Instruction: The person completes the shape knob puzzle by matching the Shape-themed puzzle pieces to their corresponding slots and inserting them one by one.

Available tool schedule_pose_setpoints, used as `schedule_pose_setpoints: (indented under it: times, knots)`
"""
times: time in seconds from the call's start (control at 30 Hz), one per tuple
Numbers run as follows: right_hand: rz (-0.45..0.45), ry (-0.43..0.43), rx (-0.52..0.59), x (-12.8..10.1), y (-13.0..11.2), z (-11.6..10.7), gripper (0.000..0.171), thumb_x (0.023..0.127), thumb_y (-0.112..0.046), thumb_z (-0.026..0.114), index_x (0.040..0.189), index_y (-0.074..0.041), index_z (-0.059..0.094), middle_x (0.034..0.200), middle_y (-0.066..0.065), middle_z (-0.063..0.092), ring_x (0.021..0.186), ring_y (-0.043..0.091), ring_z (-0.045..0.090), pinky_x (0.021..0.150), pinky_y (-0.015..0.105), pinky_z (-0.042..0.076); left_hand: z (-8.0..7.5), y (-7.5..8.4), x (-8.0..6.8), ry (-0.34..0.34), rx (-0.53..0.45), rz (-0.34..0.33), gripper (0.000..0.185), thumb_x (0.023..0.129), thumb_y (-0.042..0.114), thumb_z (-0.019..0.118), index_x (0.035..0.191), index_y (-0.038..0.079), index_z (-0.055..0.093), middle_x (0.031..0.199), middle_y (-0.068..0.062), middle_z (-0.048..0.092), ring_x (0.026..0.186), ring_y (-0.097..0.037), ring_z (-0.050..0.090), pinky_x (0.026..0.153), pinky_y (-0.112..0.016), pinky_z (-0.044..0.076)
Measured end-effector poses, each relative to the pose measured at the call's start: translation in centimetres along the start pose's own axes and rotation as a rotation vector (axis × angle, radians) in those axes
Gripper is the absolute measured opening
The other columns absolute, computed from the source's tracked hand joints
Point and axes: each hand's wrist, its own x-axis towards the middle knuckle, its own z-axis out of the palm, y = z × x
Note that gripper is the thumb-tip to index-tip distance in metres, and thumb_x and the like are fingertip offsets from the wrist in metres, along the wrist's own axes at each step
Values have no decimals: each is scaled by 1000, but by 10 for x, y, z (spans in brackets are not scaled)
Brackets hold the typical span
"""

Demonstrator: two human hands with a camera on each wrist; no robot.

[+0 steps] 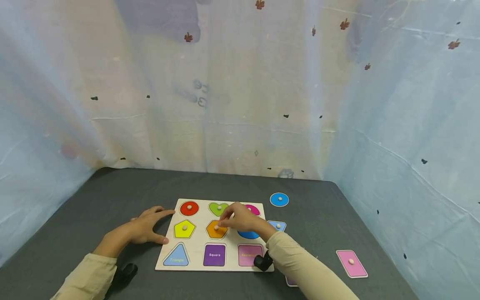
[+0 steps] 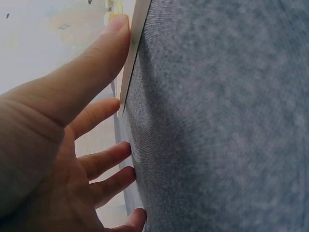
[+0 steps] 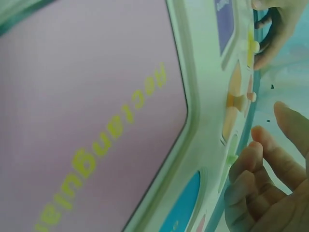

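A wooden shape puzzle board (image 1: 196, 250) lies on the dark table. My left hand (image 1: 146, 227) spreads its fingers at the board's left edge, thumb and index fingertip against it in the left wrist view. My right hand (image 1: 240, 216) is over the middle of the board, its fingertips close to the knob of the orange hexagon (image 1: 213, 233), which sits in its recess. In the right wrist view, the thumb and index finger (image 3: 260, 137) stand apart with nothing between them. The red circle (image 1: 185, 211), yellow pentagon (image 1: 180, 232) and green heart (image 1: 214, 207) also sit in the board.
The triangle (image 1: 177, 256), square (image 1: 215, 260) and rectangle (image 1: 247, 252) recesses show printed bottoms. Right of the board lie a blue oval piece (image 1: 275, 201), a light blue piece (image 1: 279, 223) partly behind my right arm, and a pink rectangle piece (image 1: 354, 270). Curtains (image 1: 240, 104) surround the table.
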Motion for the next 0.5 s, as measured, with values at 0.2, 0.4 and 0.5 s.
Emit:
schedule_pose_setpoints:
  times: [0.2,0.4,0.5]
  knots:
    - [-35,-1,1,-10,4,-10,13,94,-16,73,94,-4,77,86,8,73,67,10,57,60,19,50,0,0,0,-1,2,1,97,73,48,87,153,16,43,149,-30,39,135,-55,37,96,-89,24]
    - [-21,27,11,-22,13,-21,14,95,-18,71,97,-5,77,87,7,73,67,12,58,60,19,50,1,1,0,-2,0,-15,99,71,50,88,152,15,43,150,-31,38,135,-56,36,97,-89,23]
    - [-19,38,12,-27,20,-27,15,96,-18,70,98,-4,77,88,8,73,67,11,59,60,19,52,2,1,0,-3,2,-24,100,71,51,88,153,16,43,150,-30,38,135,-55,36,98,-89,22]
